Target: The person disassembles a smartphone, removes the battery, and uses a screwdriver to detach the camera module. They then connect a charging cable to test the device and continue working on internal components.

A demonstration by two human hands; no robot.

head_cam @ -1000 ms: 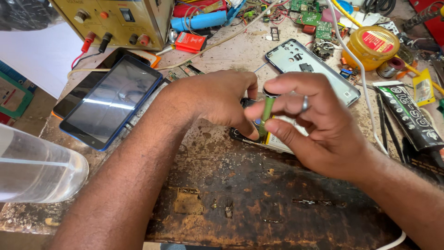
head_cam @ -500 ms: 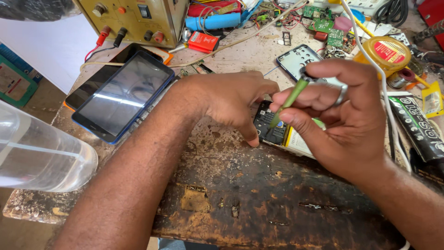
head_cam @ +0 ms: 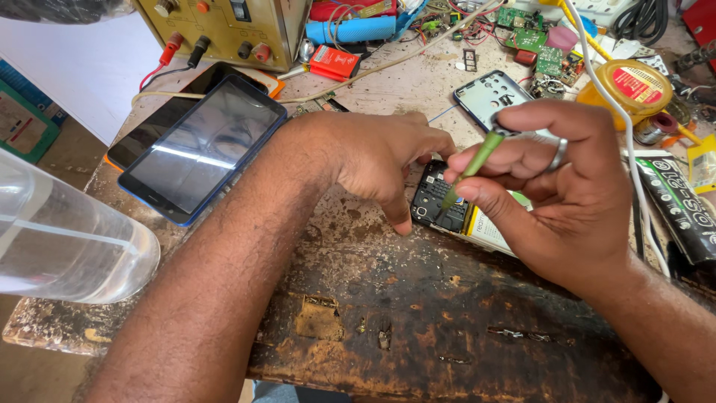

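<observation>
The opened phone [head_cam: 447,205] lies on the worn wooden bench [head_cam: 418,321], back cover off, its black board exposed and a pale battery label beside it. The right hand [head_cam: 556,194] pinches a green tool [head_cam: 471,163] between thumb and fingers, tip down on the board; 1 ring sits on a finger. The left hand [head_cam: 377,160] arches over the phone's left edge, fingertips pressed down, thumb touching the bench. Behind lies a detached blue phone frame [head_cam: 488,97]. To the right stand a round yellow tin [head_cam: 630,89] with a red label and a black tube [head_cam: 679,205] with white print. At left rest 2 dark-screened phones [head_cam: 201,145].
</observation>
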